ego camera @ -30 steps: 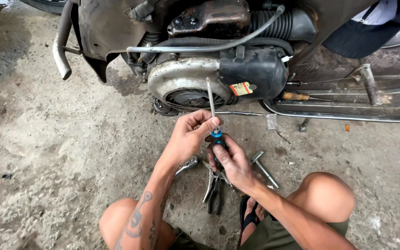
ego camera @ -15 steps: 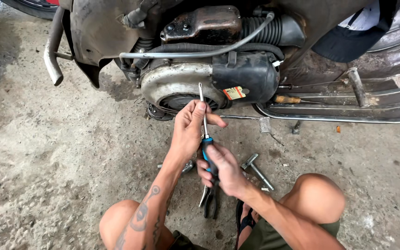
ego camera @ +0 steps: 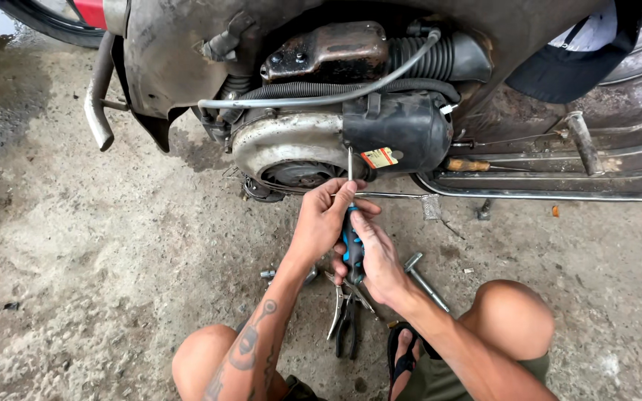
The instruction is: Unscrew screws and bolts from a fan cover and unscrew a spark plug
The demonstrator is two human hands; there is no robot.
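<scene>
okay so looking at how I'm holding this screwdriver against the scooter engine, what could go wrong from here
The screwdriver shaft is long and thin, with its tip near the black engine cover. If it slips, the left hand, which pinches the shaft just above the handle, could get scraped. The right hand grips the handle from below, so a sudden slip might send its knuckles into metal. The pliers lie on the ground just beside your sandalled foot; you could step on them.

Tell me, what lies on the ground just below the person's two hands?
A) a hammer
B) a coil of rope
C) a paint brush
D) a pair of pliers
D: a pair of pliers lies on the concrete floor just below the left hand and right hand, which both grip a blue-handled screwdriver pointed up at the scooter engine.
</scene>
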